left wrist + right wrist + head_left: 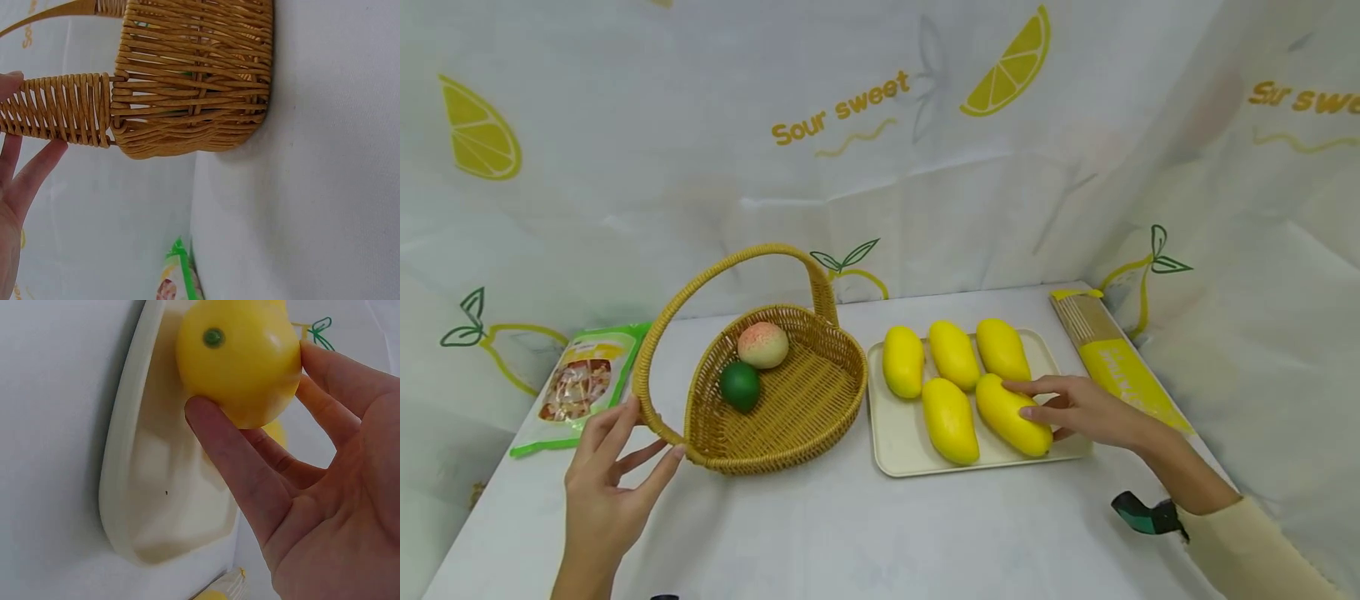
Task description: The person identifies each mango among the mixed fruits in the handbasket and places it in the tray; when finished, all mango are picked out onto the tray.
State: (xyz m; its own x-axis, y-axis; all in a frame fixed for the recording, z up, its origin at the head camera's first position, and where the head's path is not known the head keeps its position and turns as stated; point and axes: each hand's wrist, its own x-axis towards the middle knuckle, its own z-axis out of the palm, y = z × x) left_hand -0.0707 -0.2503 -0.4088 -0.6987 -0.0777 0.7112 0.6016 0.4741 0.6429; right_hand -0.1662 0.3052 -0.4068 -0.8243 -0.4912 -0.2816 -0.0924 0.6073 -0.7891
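Observation:
My left hand (610, 483) grips the handle (59, 109) of a woven wicker basket (790, 458) at its near left base. Inside the basket lie a pinkish peach (763, 345) and a dark green oval fruit (740, 386). My right hand (1086, 408) holds a yellow mango (1011, 417) at the front right of a cream tray (910, 454). In the right wrist view, the thumb presses one side of that mango (240, 362) and fingers reach round the other, its green-tipped end facing the camera. Several more mangoes (950, 421) lie beside it on the tray.
A green-edged food packet (580, 383) lies left of the basket, partly behind my left hand. A yellow pack of noodles (1120, 358) lies right of the tray. Behind the white table (880, 542) hangs a lemon-print curtain (700, 167), which also closes off both sides.

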